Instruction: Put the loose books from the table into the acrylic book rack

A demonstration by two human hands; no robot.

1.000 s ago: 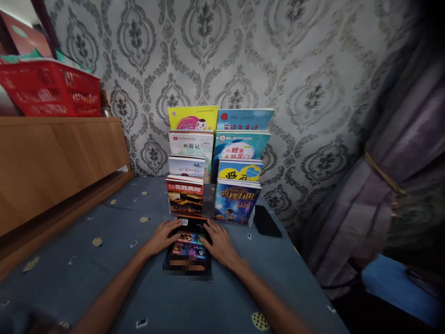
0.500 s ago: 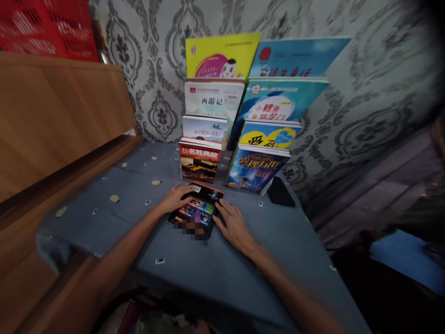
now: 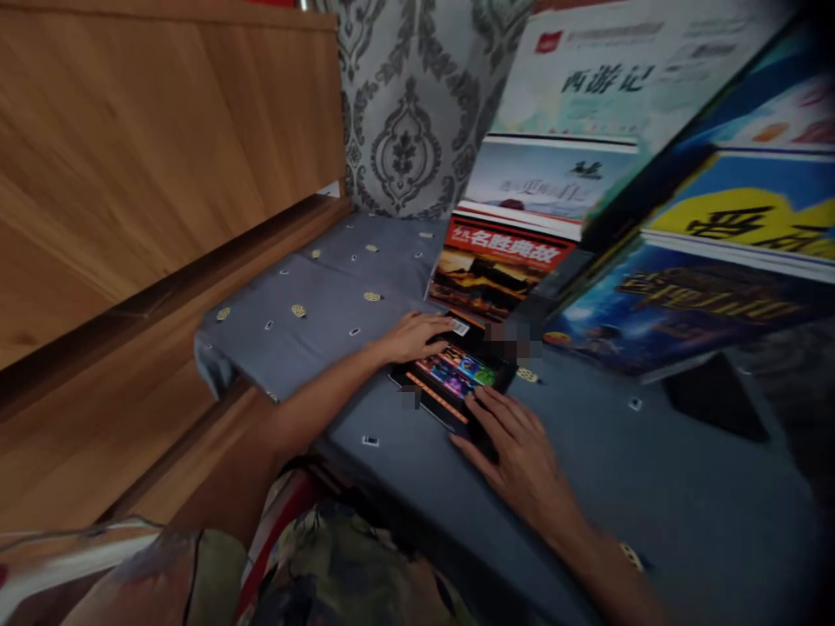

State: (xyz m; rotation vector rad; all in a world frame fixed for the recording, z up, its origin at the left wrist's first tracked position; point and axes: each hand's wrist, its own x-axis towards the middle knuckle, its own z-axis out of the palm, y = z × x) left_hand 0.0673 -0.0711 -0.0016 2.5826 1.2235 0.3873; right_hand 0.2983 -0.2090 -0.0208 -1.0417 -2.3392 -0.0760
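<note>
A dark book (image 3: pixel 450 376) with a barcode and a grid of small colourful pictures on its cover lies flat on the blue-grey tablecloth (image 3: pixel 417 469). My left hand (image 3: pixel 417 337) rests on the book's upper left part, fingers stretched out. Across its lower right edge lies my right hand (image 3: pixel 522 443), with the fingers extended and the thumb apart. Just behind the book, a red and orange book (image 3: pixel 502 265) leans in the front of a stacked display of books. To its right stands a blue book (image 3: pixel 704 304) with gold lettering.
Higher in the display are a pale blue book (image 3: pixel 551 174), a white-green book (image 3: pixel 593 78) and a yellow and blue book (image 3: pixel 737 213). A flat black phone-like object (image 3: pixel 718 396) lies at the right. A wooden cabinet (image 3: pixel 170 165) borders the table's left side.
The view has turned left and moved closer, so everything appears shifted right and larger. My right hand has moved from the book's upper right side to its lower right edge.
</note>
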